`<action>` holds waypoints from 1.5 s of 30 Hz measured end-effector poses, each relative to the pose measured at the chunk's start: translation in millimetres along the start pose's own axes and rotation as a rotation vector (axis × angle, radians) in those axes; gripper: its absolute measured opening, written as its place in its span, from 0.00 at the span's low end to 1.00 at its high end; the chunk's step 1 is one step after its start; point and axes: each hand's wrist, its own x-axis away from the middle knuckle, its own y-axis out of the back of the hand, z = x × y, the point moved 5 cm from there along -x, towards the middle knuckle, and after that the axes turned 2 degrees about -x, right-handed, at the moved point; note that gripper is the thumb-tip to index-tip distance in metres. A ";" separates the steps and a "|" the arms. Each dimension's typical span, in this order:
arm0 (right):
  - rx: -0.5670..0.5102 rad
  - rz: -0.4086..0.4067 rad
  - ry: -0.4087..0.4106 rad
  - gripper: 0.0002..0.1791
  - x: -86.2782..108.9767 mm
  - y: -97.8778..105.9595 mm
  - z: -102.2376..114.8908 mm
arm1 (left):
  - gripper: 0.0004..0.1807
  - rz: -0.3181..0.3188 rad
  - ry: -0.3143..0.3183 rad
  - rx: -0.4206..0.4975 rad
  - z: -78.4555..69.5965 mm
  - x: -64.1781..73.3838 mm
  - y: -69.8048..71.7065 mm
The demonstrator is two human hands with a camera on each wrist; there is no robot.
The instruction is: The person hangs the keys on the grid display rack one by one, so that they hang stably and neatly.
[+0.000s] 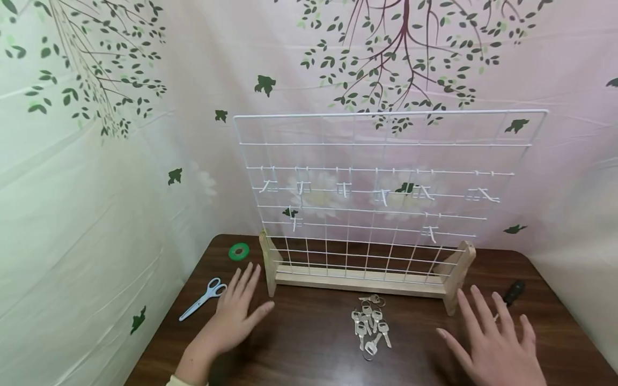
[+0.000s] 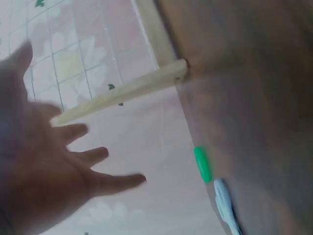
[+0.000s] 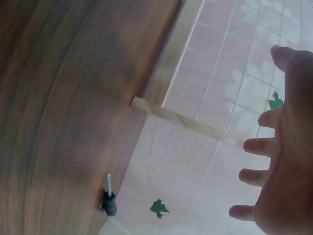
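Fingers (image 1: 247,280) of the left hand (image 1: 232,320) are straight and slightly fanned, pointing away from the person towards the wooden stand (image 1: 357,281), with the thumb spread out to the right; they hold nothing. The right hand (image 1: 494,346) mirrors this pose, its fingers extended and parted widely, its thumb reaching out to the left, and it too has hold of nothing. Both wrist views show the palms raised clear of the brown worktop (image 1: 309,348).

Keys (image 1: 370,324) lie in a loose cluster between the two hands, right of the left thumb and left of the right one, somewhat nearer the latter and touched by neither. Just left of the left fingers are pale blue scissors (image 1: 205,297), their handles nearest the hand; a green ring (image 1: 238,251) rests beyond those fingertips. Past the right fingers and partly hidden by them lies a screwdriver (image 1: 514,292) with a dark handle.

Ahead of both sets of fingers, the stand carries a tilted white wire grid (image 1: 370,212). Eight white hooks (image 1: 344,188) hang on it, six in an upper row and two lower, well beyond the fingertips.
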 end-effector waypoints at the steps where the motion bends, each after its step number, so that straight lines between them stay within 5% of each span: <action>1: -0.012 -0.006 0.005 0.54 -1.2 1.9 2.6 | 0.49 -0.033 -0.023 0.046 -0.6 -5.9 4.4; 6: -0.117 -0.006 0.040 0.49 -12.4 10.9 20.2 | 0.48 -0.156 -0.042 0.257 -0.1 -41.9 27.4; 15: -0.484 0.063 0.127 0.34 -27.6 -11.1 59.4 | 0.39 -0.156 -0.032 0.473 8.4 -93.2 29.2; 18: -0.722 0.160 0.058 0.33 -35.8 -37.2 66.8 | 0.35 -0.162 -0.013 0.517 9.9 -94.5 27.4; 22: -0.929 0.370 -0.170 0.31 -44.4 -80.4 70.5 | 0.32 -0.177 0.043 0.528 9.8 -91.6 23.5; 26: -0.935 0.389 -0.269 0.29 -52.1 -101.6 72.8 | 0.31 -0.197 0.062 0.522 7.9 -94.6 19.4; 36: -0.859 0.373 -0.369 0.22 -74.9 -114.0 76.5 | 0.28 -0.247 0.094 0.498 13.9 -96.0 20.3; 45: -0.629 0.371 -0.374 0.20 -85.4 -115.1 85.4 | 0.27 -0.249 0.090 0.515 14.9 -96.0 20.1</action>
